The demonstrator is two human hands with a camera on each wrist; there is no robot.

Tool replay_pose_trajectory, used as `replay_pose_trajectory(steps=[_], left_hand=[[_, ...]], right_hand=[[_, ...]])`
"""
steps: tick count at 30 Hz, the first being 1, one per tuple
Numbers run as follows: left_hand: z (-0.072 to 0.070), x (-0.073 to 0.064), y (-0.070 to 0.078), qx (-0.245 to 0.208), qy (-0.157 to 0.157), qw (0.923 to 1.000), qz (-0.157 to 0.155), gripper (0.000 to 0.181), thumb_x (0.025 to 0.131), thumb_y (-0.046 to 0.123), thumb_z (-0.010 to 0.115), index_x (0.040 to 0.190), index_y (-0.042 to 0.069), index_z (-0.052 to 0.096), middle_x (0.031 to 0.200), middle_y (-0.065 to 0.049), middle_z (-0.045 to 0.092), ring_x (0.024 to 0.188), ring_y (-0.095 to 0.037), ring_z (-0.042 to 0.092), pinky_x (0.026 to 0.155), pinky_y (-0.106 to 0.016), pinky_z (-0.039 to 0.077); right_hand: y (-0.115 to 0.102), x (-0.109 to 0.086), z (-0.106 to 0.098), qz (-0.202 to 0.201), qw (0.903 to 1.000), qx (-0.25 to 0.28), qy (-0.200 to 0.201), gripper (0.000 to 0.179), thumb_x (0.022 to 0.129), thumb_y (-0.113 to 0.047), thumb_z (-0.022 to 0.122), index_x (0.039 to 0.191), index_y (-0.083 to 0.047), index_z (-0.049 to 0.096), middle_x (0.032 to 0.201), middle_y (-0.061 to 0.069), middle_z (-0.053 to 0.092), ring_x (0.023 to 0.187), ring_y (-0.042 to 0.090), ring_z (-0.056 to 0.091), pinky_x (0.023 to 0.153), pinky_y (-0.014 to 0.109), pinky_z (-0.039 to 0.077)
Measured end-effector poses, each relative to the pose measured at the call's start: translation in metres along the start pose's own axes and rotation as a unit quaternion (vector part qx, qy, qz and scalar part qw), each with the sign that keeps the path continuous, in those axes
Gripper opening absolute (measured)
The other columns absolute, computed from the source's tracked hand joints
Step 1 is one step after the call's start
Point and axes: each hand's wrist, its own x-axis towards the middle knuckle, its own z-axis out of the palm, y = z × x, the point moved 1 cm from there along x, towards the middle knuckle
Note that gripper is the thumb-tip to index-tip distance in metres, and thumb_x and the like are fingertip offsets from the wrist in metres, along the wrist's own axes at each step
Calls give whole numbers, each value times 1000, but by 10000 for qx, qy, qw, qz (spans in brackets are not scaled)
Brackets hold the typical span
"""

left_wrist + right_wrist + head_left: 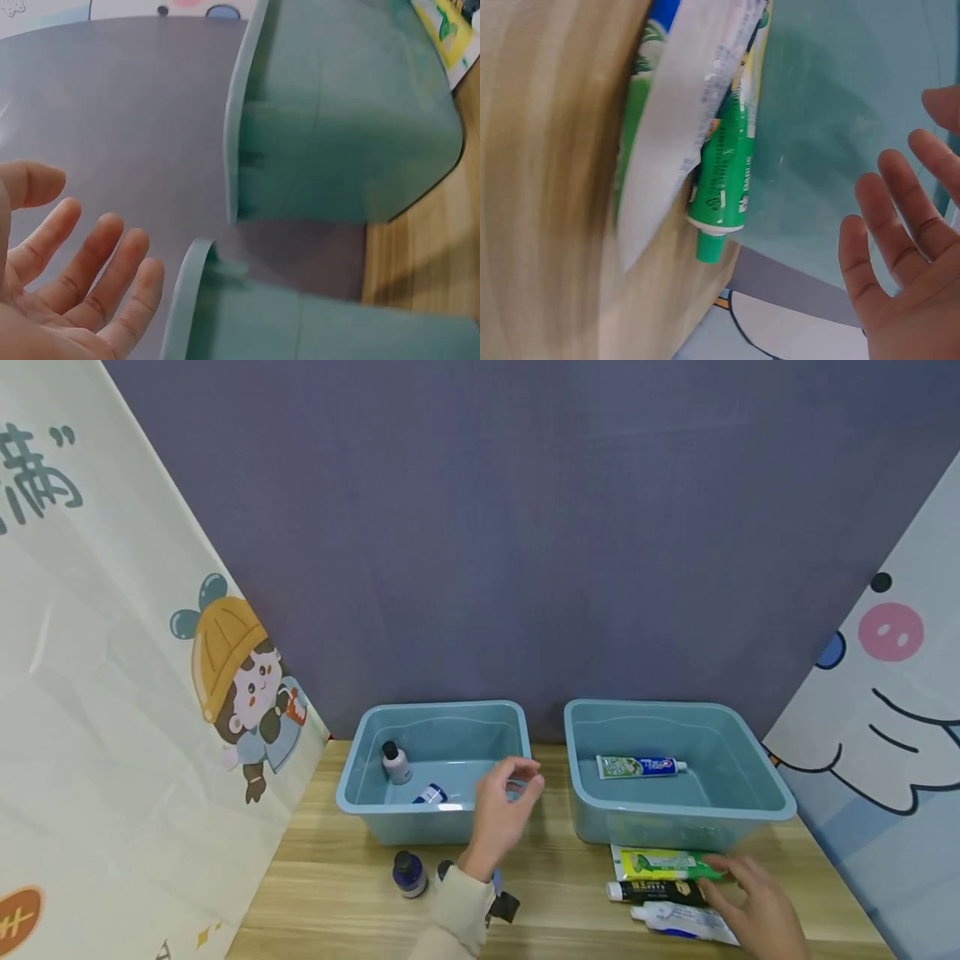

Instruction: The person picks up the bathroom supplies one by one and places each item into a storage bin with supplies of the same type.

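Observation:
My left hand (pixel 501 814) hovers by the right rim of the left blue bin (pixel 431 823), its fingers loosely bent with nothing between them. In that bin lie a white bottle with a black cap (pixel 396 763) and a blue-and-white bottle (pixel 431 794). My right hand (pixel 757 906) reaches over the ends of the toothpaste tubes, its fingertips close to the yellow-green toothpaste tube (pixel 660 864). Its fingers (pixel 889 217) are spread and empty in the right wrist view. Below that tube lie a black toothpaste tube (pixel 656 892) and a white toothpaste tube (pixel 682 920).
Inside the right blue bin (pixel 675 827) lies a green-and-blue toothpaste tube (pixel 640 767). A dark blue bottle (pixel 409 875) stands before the left bin, and more bottles are partly hidden by my left sleeve (pixel 461 910). A dark curtain (pixel 487 552) hangs behind the wooden table (pixel 322 877).

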Motion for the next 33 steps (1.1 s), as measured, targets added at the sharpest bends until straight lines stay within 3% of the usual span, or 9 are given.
replay_pose_trajectory(steps=[4,9,15,18,22,30,33], left_hand=[[14,0,2,71,-18,9999,102,18,97,19,69,114,17,70,110,-5,72,101,-17,68,89,-37,58],[27,1,6,152,-85,9998,78,22,95,17,70,117,13,70,114,-9,70,104,-24,67,91,-40,58],[42,0,7,58,-258,9996,-103,29,95,14,70,124,10,68,121,-9,67,111,-24,65,96,-39,57],[49,-1,6,94,-422,9987,-268,33,96,18,69,129,16,66,127,-6,64,116,-25,63,99,-40,55],[57,-2,6,270,-592,9972,-375,38,97,23,68,135,23,63,138,1,60,123,-26,60,101,-40,53],[76,-3,-7,556,-808,9929,-678,54,98,35,66,149,26,50,161,-4,42,131,-26,57,108,-48,47],[81,-3,-13,513,-797,9926,-755,61,99,37,65,155,25,43,165,-4,37,144,-26,45,114,-50,43]], right_hand=[[7,-2,2,70,9998,-15,-206,33,83,-20,84,112,-8,74,103,8,70,88,28,65,69,35,53],[15,-3,5,387,9956,50,-848,39,87,-25,81,118,-4,71,111,16,67,94,32,65,71,46,56],[28,-2,13,844,9816,40,-1710,54,85,-41,81,123,-3,69,122,24,62,103,37,63,78,50,56],[32,-1,18,1033,9740,-55,-2014,61,83,-48,82,124,-6,69,124,22,62,109,40,61,85,54,54],[37,-4,23,1074,9711,-165,-2125,64,80,-51,83,124,-7,69,122,19,64,112,43,59,89,60,51],[45,-9,30,1188,9619,-452,-2422,71,75,-53,86,125,-6,69,116,14,65,107,39,60,90,61,50],[49,-11,34,1197,9618,-505,-2411,71,73,-53,86,124,-6,71,114,13,64,105,36,59,89,61,50]])
